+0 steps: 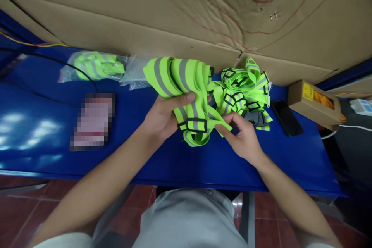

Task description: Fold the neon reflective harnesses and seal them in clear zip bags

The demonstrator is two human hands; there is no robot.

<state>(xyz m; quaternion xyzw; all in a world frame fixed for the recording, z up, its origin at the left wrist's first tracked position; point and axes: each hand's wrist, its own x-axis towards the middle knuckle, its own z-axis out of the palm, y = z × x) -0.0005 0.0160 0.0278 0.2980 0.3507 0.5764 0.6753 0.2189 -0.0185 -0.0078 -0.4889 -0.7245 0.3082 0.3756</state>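
My left hand (165,114) is closed around a folded bundle of neon-yellow reflective strap (186,75) with grey stripes, its thumb lying across the layers. A black slider buckle (197,125) hangs at the lower part of this bundle, above a small loop. Between thumb and fingers, my right hand (240,133) pinches a loose end of strap (222,122) on the bundle's right side. Just behind the right hand lies a pile of similar reflective straps (236,79) with black sliders and a black side-release buckle (253,118).
On the blue table (186,166), a clear bag of yellow straps (97,66) and another plastic bag (136,71) lie at back left. A blurred-out flat item (94,122) is nearer. To the right are a black phone (287,118) and a cardboard box (312,102). A cardboard wall (116,4) rises behind.
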